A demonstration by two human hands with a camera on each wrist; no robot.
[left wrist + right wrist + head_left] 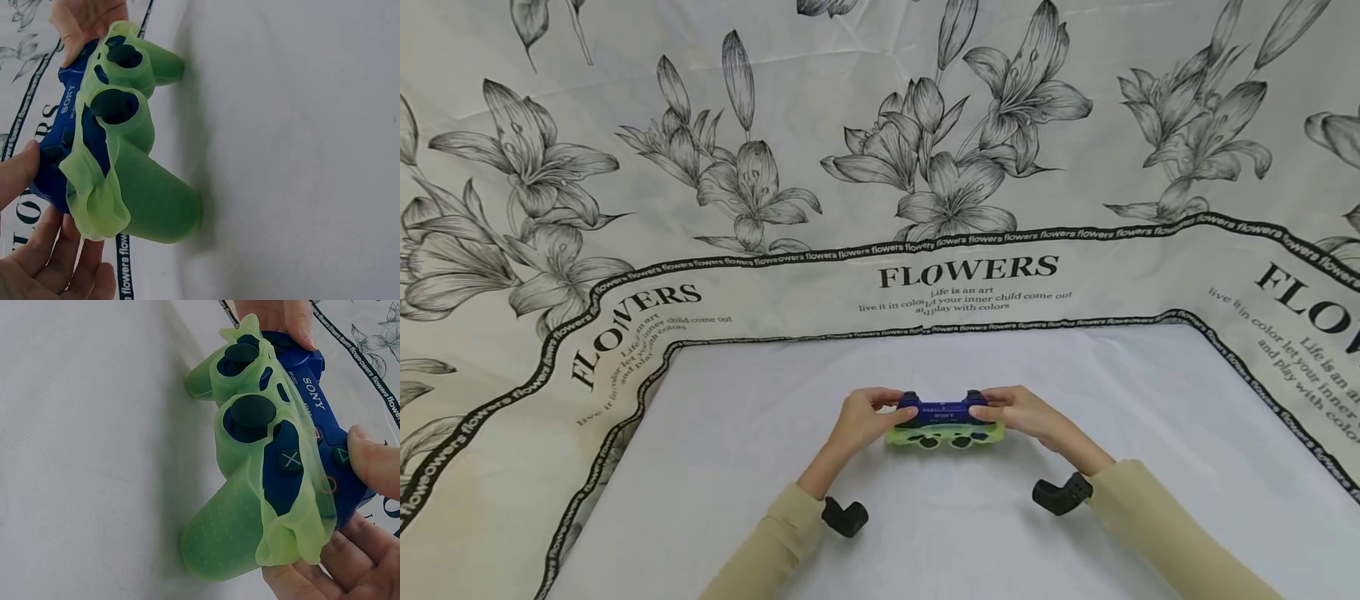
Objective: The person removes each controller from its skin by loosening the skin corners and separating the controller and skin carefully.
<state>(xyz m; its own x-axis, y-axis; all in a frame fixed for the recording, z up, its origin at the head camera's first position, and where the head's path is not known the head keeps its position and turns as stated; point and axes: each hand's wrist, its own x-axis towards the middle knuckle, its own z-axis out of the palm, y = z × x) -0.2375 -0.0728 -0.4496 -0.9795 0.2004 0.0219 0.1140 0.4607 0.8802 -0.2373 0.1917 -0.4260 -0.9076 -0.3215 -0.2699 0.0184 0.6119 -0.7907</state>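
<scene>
A blue Sony game controller (pixel 943 410) is held between both hands over the white table. A soft, light-green silicone sleeve (pixel 945 434) covers its grips and the lower part of its face; in the right wrist view the sleeve (pixel 222 519) is bunched along its edge beside the buttons. Both dark thumbsticks poke through its holes. My left hand (pixel 868 415) grips one upper end of the controller, thumb on the face and fingers behind. The other upper end is gripped by my right hand (pixel 1018 411) in the same way, its thumb near the triangle button (pixel 340 456).
White cloth covers the table (pixel 760 467). Behind it and along both sides hangs a curtain (pixel 775 292) printed with flowers and lettering. Black wrist devices (pixel 846 517) are strapped near each beige sleeve (pixel 1172 533).
</scene>
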